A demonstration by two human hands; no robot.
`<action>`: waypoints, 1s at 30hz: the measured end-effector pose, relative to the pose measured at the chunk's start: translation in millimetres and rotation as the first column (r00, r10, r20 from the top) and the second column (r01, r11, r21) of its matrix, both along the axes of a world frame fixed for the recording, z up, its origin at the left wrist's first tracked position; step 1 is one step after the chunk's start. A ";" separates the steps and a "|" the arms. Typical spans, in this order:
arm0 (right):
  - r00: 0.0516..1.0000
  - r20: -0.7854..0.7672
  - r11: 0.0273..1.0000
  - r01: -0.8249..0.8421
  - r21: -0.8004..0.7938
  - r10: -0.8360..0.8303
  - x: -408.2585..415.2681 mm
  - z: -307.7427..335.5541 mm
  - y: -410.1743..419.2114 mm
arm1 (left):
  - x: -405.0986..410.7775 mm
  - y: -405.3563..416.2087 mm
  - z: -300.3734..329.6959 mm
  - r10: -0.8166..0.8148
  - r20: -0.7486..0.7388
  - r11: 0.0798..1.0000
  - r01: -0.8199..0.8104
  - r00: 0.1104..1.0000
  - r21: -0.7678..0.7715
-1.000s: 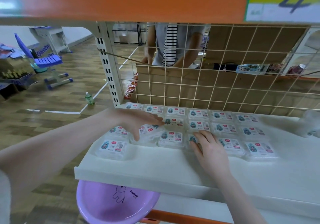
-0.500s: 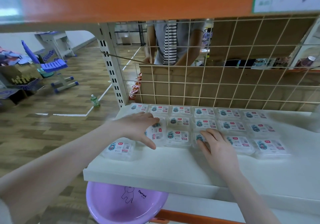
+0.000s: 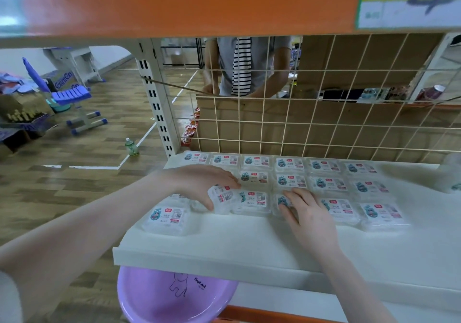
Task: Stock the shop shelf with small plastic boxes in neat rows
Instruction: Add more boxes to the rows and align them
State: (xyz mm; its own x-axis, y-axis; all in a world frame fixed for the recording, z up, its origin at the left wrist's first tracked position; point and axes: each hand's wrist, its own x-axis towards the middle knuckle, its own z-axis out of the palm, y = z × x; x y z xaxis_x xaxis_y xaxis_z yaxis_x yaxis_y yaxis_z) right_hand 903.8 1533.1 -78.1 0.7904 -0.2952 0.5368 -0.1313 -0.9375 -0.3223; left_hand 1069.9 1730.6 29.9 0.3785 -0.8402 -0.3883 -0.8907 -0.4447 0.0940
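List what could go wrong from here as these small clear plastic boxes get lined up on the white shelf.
1. The tilted clear plastic box gripped by the left hand overlaps its neighbours; setting it down could knock them out of line.
2. The lone clear labelled box sits near the white shelf corner; the left forearm might sweep it off.
3. The right hand pressing a front-row box may push that row askew.

We count about seventeen small plastic boxes [image 3: 254, 199] on the white shelf [image 3: 249, 245]: six along the wire grid [image 3: 324, 123], the rest nearer. Below the shelf, one purple basin [image 3: 172, 295]. On the floor left of the shelf, one green bottle [image 3: 131, 147].
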 end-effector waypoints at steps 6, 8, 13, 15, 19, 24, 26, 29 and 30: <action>1.000 0.004 1.000 -0.002 -0.004 0.002 -0.2 -0.1 -0.3 | -6.9 5.2 -2.2 0.088 0.214 0.996 -0.080 0.973 -0.047; 1.000 0.014 1.000 -0.003 -0.011 0.004 0.1 -0.5 -0.4 | -14.3 11.9 -3.7 0.152 0.272 0.987 -0.129 0.950 -0.099; 1.000 0.021 1.000 0.001 -0.015 0.000 1.1 -1.8 -0.8 | -41.0 27.5 -9.8 0.242 0.348 0.966 -0.192 0.906 -0.173; 1.000 0.008 1.000 0.001 0.007 -0.001 1.1 -2.1 -0.9 | -50.2 29.2 -12.6 0.259 0.347 0.962 -0.206 0.901 -0.181; 1.000 -0.015 1.000 -0.006 0.021 0.006 0.6 -0.6 0.0 | -65.2 30.9 -19.7 0.285 0.327 0.953 -0.230 0.901 -0.197; 1.000 -0.008 0.999 -0.024 0.037 0.024 -0.2 1.8 1.1 | -71.9 32.5 -31.1 0.308 0.284 0.946 -0.260 0.908 -0.194; 1.000 0.002 0.999 -0.030 0.041 0.030 0.1 1.9 1.2 | -72.2 33.5 -37.5 0.328 0.283 0.940 -0.281 0.902 -0.194; 1.000 0.001 0.999 -0.032 0.041 0.032 0.9 1.4 0.6 | -75.5 37.1 -48.9 0.382 0.247 0.915 -0.326 0.891 -0.240; 1.000 -0.005 0.998 -0.030 0.047 0.030 1.1 1.2 0.3 | -77.1 38.5 -51.8 0.396 0.237 0.906 -0.337 0.887 -0.255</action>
State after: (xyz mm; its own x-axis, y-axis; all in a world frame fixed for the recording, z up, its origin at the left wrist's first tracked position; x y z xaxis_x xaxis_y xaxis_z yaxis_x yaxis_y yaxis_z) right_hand 904.9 1533.4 -76.9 0.8021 -0.2960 0.5187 -0.1053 -0.9250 -0.3651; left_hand 992.8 1769.1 -21.9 0.7414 -0.6683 -0.0598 -0.6699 -0.7424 -0.0094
